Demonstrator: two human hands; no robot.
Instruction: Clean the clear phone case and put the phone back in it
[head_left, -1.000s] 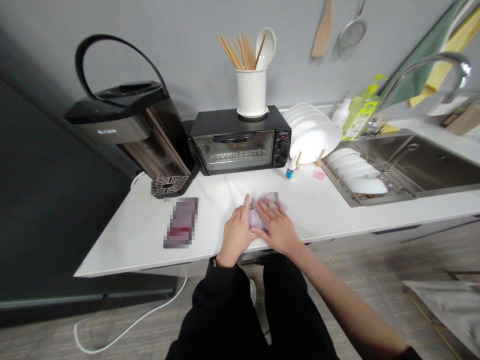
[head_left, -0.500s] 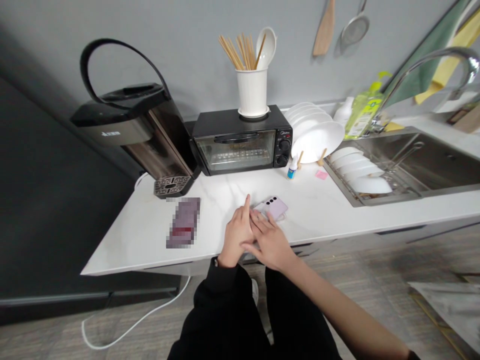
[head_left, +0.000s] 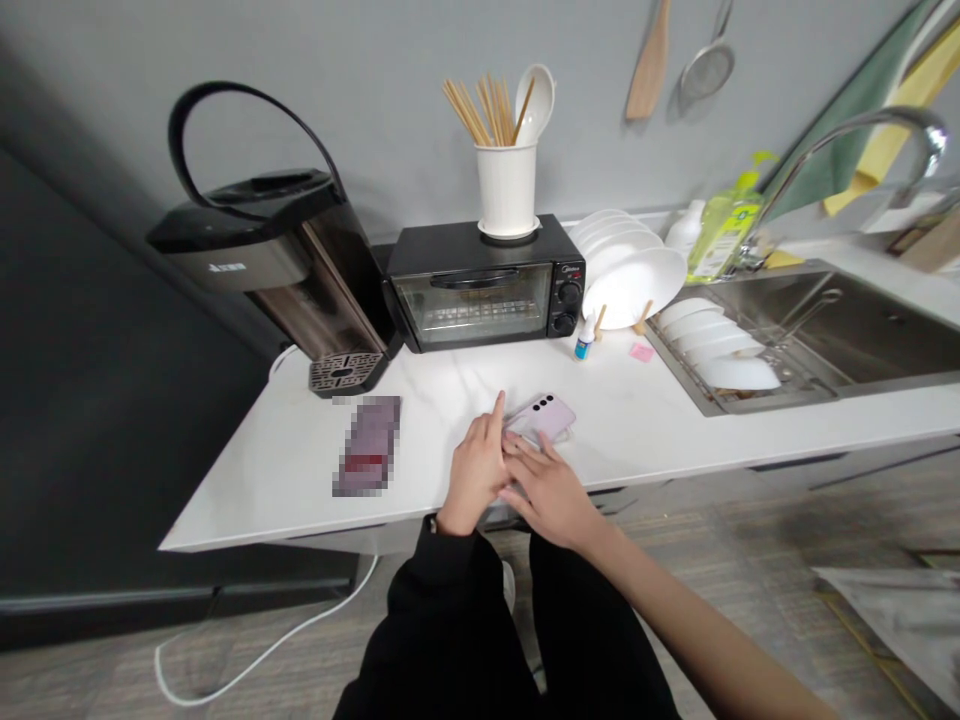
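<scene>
My left hand [head_left: 477,468] is above the front edge of the white counter [head_left: 277,510], index finger stretched forward. My right hand [head_left: 547,495] touches its palm side, with fingers spread and nothing in them. Just beyond my right fingertips lies a light purple phone [head_left: 553,415] with three dark camera lenses, partly hidden by the hands. What the curled fingers of my left hand do is partly covered, but no object shows in it. To the left, a pixelated purple object [head_left: 369,445] lies on the counter.
Behind stand a water dispenser [head_left: 315,270], a black toaster oven [head_left: 480,300] carrying a white utensil pot [head_left: 506,190], a small bottle [head_left: 585,338] and white plates [head_left: 634,285]. A pink note [head_left: 641,352] lies near the sink [head_left: 862,350], which holds bowls [head_left: 720,345].
My right hand has shifted slightly right and down against my left hand, whose pose is nearly the same. The view has moved slightly.
</scene>
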